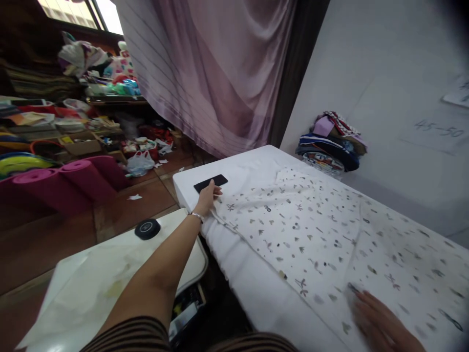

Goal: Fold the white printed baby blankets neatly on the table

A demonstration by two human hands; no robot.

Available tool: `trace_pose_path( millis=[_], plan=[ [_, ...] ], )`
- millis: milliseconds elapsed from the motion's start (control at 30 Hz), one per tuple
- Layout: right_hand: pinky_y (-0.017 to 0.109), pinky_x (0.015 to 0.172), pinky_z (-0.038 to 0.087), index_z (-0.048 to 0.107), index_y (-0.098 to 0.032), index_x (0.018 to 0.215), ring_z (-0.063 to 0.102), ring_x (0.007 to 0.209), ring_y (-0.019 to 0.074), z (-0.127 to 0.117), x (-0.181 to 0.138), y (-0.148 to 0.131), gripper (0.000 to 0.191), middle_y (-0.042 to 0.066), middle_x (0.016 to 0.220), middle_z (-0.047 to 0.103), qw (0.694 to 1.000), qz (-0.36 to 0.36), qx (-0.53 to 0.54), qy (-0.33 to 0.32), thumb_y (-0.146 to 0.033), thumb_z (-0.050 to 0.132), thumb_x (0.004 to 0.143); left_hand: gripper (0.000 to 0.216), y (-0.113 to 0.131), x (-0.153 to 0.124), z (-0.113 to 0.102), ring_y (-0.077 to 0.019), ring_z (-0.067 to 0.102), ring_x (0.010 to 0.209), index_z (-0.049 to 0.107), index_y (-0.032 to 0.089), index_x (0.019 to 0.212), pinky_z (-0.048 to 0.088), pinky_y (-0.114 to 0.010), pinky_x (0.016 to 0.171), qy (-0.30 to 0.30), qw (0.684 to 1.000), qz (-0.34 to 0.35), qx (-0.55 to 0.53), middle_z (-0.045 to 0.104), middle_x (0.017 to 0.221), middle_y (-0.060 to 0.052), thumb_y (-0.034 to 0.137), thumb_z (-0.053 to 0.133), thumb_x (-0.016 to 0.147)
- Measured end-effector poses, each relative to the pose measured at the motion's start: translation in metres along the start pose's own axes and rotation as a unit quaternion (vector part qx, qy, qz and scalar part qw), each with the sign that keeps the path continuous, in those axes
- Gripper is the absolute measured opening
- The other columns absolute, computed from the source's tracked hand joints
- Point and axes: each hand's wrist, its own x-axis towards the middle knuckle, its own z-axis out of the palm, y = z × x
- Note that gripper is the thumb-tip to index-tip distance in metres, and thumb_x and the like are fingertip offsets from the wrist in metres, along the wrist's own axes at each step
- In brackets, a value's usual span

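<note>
A white garment with small dark printed marks (322, 234) lies spread over a white padded table (256, 293). My left hand (208, 196) reaches far out to the garment's far left corner, fingers closed on its edge, just beside a black phone (210, 183) lying on the table. My right hand (381, 325) rests near the front right on the cloth, fingers stretched flat and blurred by motion.
A small white side table (91, 283) with a round black disc (147, 228) stands at the left. Pink rolled mats (73, 178) and cluttered boxes fill the floor behind. A pile of folded clothes (331, 142) sits against the wall. A mauve curtain (220, 63) hangs behind.
</note>
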Motion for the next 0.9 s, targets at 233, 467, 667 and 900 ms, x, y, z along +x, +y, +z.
trace_pose_path(
  millis=[233, 467, 667, 900],
  plan=[
    [0.043, 0.094, 0.053, 0.06, -0.035, 0.12, 0.055, 0.118, 0.0274, 0.039, 0.064, -0.079, 0.038, 0.003, 0.124, 0.061, 0.981, -0.162, 0.082, -0.068, -0.022, 0.052, 0.085, 0.047, 0.002, -0.036, -0.035, -0.022, 0.061, 0.078, 0.063, 0.018, 0.072, 0.043, -0.029, 0.065, 0.008, 0.969, -0.02, 0.247, 0.067, 0.077, -0.007, 0.062, 0.047, 0.076],
    [0.038, 0.082, 0.055, 0.063, -0.022, 0.113, 0.061, 0.095, 0.0251, 0.064, 0.11, -0.131, 0.029, 0.009, 0.104, 0.064, 0.974, -0.172, 0.079, -0.121, -0.024, 0.052, 0.086, 0.032, 0.017, -0.058, -0.025, -0.0296, 0.062, 0.087, 0.062, 0.019, 0.078, 0.042, -0.034, 0.069, -0.057, 0.889, -0.028, 0.454, 0.069, 0.089, -0.011, 0.05, 0.057, 0.072],
    [0.039, 0.079, 0.052, 0.062, -0.02, 0.113, 0.058, 0.091, 0.0259, 0.082, 0.115, -0.143, 0.032, 0.01, 0.099, 0.06, 0.976, -0.14, 0.049, -0.159, -0.021, 0.052, 0.082, 0.026, 0.025, -0.065, -0.015, -0.0281, 0.063, 0.087, 0.058, 0.017, 0.089, 0.043, -0.033, 0.067, -0.081, 0.867, -0.006, 0.491, 0.068, 0.091, -0.012, 0.038, 0.05, 0.077],
    [0.038, 0.077, 0.051, 0.06, -0.025, 0.11, 0.056, 0.09, 0.0259, 0.078, 0.115, -0.148, 0.03, 0.008, 0.098, 0.058, 0.978, -0.125, 0.065, -0.155, -0.022, 0.051, 0.082, 0.038, 0.018, -0.055, -0.02, -0.0281, 0.062, 0.091, 0.052, 0.014, 0.109, 0.042, -0.033, 0.069, -0.121, 0.861, -0.017, 0.493, 0.067, 0.098, -0.014, 0.036, 0.047, 0.078]
  ],
)
